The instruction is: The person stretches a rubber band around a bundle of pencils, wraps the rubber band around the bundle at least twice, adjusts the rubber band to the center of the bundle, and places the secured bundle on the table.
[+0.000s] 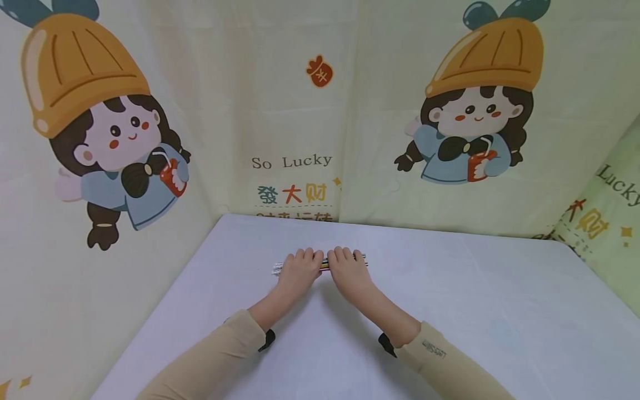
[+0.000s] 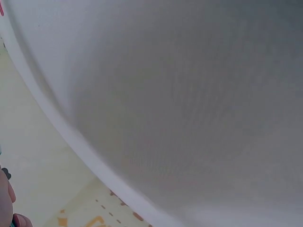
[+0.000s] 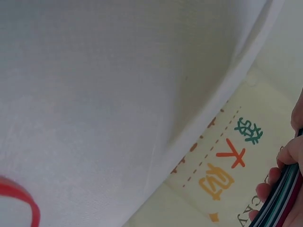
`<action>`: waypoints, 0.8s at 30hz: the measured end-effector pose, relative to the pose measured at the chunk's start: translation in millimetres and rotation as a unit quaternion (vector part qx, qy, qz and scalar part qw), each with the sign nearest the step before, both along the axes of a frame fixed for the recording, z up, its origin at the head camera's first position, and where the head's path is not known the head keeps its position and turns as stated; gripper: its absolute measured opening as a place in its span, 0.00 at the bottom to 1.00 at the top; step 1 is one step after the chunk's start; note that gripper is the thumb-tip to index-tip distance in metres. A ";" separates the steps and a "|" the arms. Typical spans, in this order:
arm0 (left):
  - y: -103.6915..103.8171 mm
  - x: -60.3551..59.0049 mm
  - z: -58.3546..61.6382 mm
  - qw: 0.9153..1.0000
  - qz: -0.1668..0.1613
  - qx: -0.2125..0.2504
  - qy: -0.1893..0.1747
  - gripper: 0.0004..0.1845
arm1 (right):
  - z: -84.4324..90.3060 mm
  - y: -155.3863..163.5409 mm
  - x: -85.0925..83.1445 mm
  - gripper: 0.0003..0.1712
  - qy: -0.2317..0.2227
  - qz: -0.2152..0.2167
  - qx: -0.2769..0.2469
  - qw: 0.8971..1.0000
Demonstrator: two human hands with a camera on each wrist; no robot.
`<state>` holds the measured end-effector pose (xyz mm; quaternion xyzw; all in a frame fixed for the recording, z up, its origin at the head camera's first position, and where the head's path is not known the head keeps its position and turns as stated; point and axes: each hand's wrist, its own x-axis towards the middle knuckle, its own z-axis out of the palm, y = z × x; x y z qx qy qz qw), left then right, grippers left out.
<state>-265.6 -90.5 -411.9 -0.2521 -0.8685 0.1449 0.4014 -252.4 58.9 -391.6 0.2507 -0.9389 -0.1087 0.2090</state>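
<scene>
A bundle of slim coloured sticks [image 1: 325, 266] that look like pencils lies crosswise above the far middle of the table in the head view. My left hand [image 1: 299, 270] grips its left part, and pale ends stick out past that hand. My right hand [image 1: 348, 272] grips the right part, its thumb side close to the left hand. Dark, teal and red sticks [image 3: 281, 203] show at the right edge of the right wrist view, with fingers around them. Only a few fingertips [image 2: 21, 220] appear in the left wrist view's lower left corner.
The table [image 1: 475, 311] has a white cover. Behind it hangs a cream cloth [image 1: 280, 111] printed with cartoon figures and lettering. A black piece [image 1: 267, 340] sits under the left cuff, another [image 1: 387, 344] under the right. A red curved band [image 3: 21, 194] shows in the right wrist view.
</scene>
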 end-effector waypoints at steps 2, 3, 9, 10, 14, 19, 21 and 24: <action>0.3 1.5 1.0 1.000 -0.006 -0.002 0.000 0.23 | -0.4 2.8 1.7 0.11 0.003 0.006 -0.009 1.000; 0.3 2.1 1.5 1.000 -0.008 -0.003 -0.002 0.23 | 0.0 5.2 2.5 0.12 0.005 0.011 -0.018 1.000; -3.4 4.5 5.5 1.000 0.007 -0.019 -0.021 0.22 | 8.8 35.5 6.0 0.33 -0.005 0.012 -0.148 0.989; -4.1 4.8 6.4 0.999 0.011 -0.024 -0.024 0.22 | 9.6 42.1 6.2 0.36 -0.013 0.005 -0.173 0.985; -6.4 7.0 10.1 0.998 0.020 -0.036 -0.037 0.23 | 7.4 62.4 5.2 0.40 -0.061 -0.022 -0.228 0.972; -5.4 8.9 12.3 0.998 0.009 -0.041 -0.042 0.24 | -0.6 70.4 5.3 0.42 -0.121 -0.024 -0.224 0.967; -4.1 9.1 12.8 0.998 0.007 -0.044 -0.039 0.24 | -2.3 70.2 6.3 0.42 -0.127 -0.019 -0.221 0.967; -2.3 9.6 13.3 0.998 0.008 -0.049 -0.037 0.25 | -3.0 69.2 8.0 0.42 -0.128 -0.012 -0.225 0.966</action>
